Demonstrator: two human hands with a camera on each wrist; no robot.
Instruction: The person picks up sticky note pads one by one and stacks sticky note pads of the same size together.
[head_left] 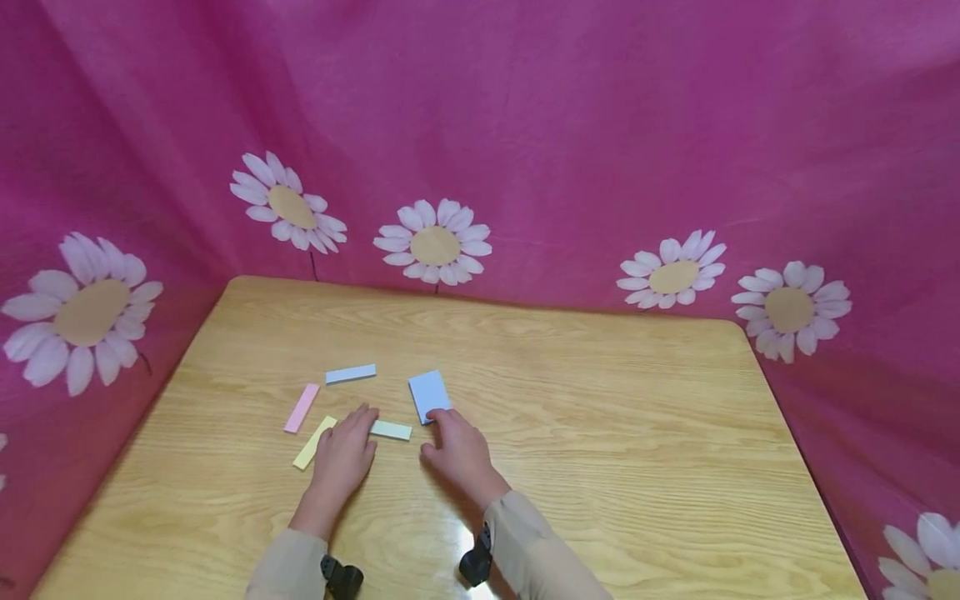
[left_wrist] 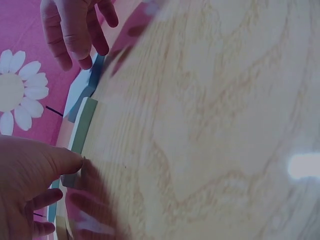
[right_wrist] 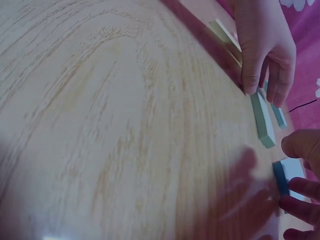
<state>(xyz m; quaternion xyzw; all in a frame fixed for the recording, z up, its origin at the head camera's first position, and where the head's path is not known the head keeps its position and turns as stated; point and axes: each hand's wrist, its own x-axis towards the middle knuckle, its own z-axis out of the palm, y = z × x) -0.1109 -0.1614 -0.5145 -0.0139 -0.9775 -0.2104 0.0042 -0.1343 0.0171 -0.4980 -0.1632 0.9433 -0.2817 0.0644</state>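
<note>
A narrow green sticky-note pad [head_left: 392, 430] lies on the table, its left end covered by my left hand [head_left: 347, 452]. In the right wrist view, the thumb and fingers of that hand pinch the end of the green pad [right_wrist: 263, 122]. A larger blue sticky-note pad [head_left: 429, 393] lies beyond my right hand [head_left: 461, 454]. The right hand's loosely bent fingers reach over the blue pad's near corner; whether they touch it I cannot tell. Narrow yellow [head_left: 314, 443], pink [head_left: 302, 408] and light blue [head_left: 351, 374] pads lie near the left hand.
The wooden table [head_left: 600, 417] extends to the right of both hands. A magenta curtain [head_left: 540, 150] with white daisies hangs behind the table and along its sides. Small black cameras sit on both wrists.
</note>
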